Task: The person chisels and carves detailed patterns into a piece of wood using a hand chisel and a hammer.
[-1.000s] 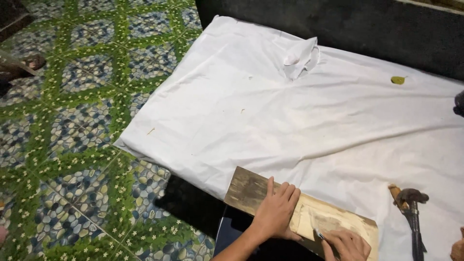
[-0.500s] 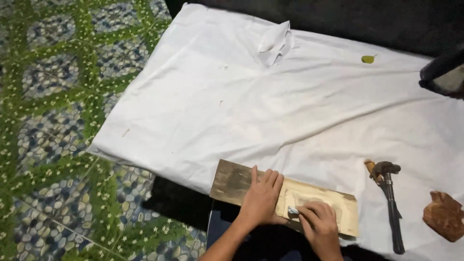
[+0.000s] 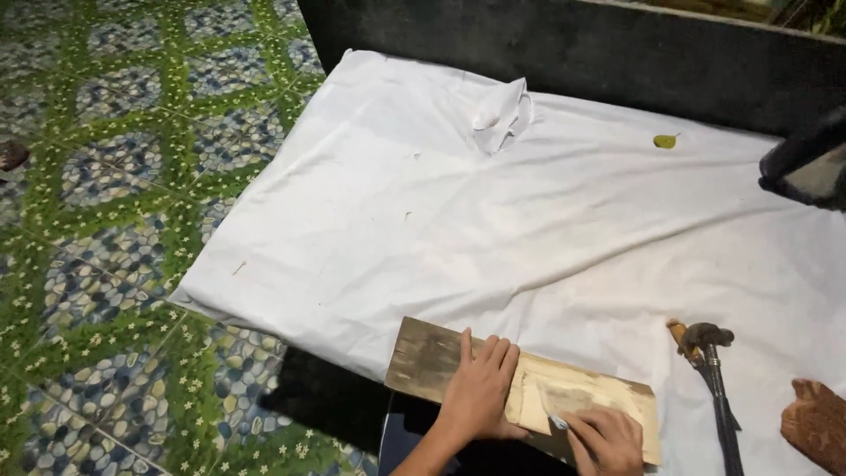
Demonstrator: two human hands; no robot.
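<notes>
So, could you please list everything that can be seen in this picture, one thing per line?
Wooden board: 1, brown and pale, near edge of the cloth, under both hands.
White cloth: 1, spread over the surface, bunched in a peak at the far side.
Hammer: 1, dark metal head and handle, right of the board.
Brown wooden piece: 1, at the right edge, cut off.
Leaf: 1, yellow-green, far right on the cloth.
Dark object: 1, black, right edge, unclear.
Tiled floor: green and blue pattern, left.
Left hand: flat on the board.
Right hand: holds a small tool against the board.
</notes>
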